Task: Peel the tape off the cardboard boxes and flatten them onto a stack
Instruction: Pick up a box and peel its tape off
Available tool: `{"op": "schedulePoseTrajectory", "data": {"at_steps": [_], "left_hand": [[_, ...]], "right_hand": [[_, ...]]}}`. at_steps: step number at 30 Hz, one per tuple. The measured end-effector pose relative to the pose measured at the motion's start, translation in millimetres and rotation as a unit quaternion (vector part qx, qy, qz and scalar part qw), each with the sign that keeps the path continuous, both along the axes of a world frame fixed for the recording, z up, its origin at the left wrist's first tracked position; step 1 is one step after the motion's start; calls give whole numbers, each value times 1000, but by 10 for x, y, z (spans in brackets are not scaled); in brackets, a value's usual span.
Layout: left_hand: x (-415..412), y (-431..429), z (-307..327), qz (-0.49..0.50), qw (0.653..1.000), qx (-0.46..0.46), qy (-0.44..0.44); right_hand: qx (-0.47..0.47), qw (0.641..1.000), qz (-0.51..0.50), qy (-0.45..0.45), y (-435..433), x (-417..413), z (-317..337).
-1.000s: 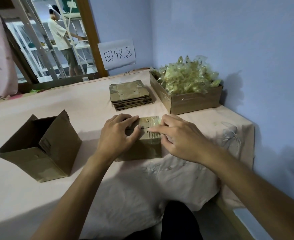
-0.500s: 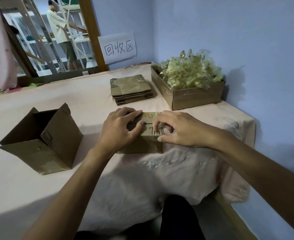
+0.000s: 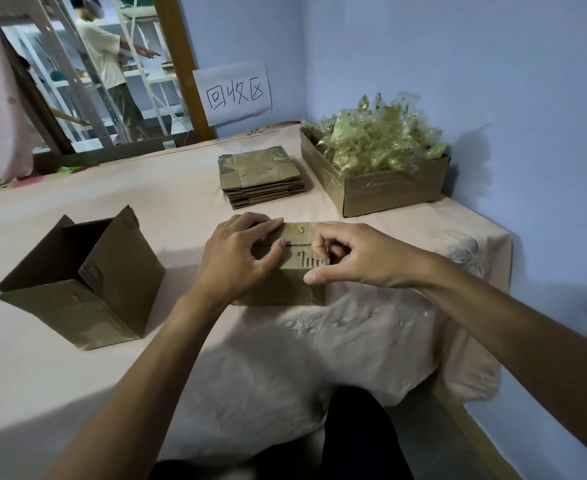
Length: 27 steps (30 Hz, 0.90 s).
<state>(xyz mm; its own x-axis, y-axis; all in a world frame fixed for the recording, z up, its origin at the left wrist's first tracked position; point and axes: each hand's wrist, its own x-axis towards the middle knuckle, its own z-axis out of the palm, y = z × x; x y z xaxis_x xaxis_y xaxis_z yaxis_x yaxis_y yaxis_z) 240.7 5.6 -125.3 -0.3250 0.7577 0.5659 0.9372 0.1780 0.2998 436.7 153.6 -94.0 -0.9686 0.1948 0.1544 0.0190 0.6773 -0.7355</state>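
Small taped box [image 3: 285, 289], left hand [image 3: 236, 265] gripping its top, right hand [image 3: 357, 258] curled round its right corner, fingertips [image 3: 318, 242] on tape [image 3: 300, 232], flattened stack [image 3: 260, 174] behind.

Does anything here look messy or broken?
Yes. The open box on the left sits tilted with its flaps splayed. The crumpled tape is heaped above the rim of its tray. The small box in the middle has a scuffed, torn top.
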Motion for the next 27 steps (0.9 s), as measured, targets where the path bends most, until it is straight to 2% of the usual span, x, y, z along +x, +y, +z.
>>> {"op": "schedulePoseTrajectory", "data": {"at_steps": [7,9,14,22,27], "left_hand": [[-6,-8,-1,-7,1000,-1,-5],[-12,-4,2,-7,1000,-2,-8],[-7,-19,-8,-4,1000,3,-6],[9,-14,-11,-2,1000,8,-1],[-1,-20,-10,-2,1000,-1,4]], "right_hand": [[-146,986,-14,75,80,31,-106],[-154,984,-23,86,90,60,-147],[-79,987,-80,113,-13,138,-174],[73,964,-199,159,16,157,-265],[186,948,-193,171,41,109,-296]]}}
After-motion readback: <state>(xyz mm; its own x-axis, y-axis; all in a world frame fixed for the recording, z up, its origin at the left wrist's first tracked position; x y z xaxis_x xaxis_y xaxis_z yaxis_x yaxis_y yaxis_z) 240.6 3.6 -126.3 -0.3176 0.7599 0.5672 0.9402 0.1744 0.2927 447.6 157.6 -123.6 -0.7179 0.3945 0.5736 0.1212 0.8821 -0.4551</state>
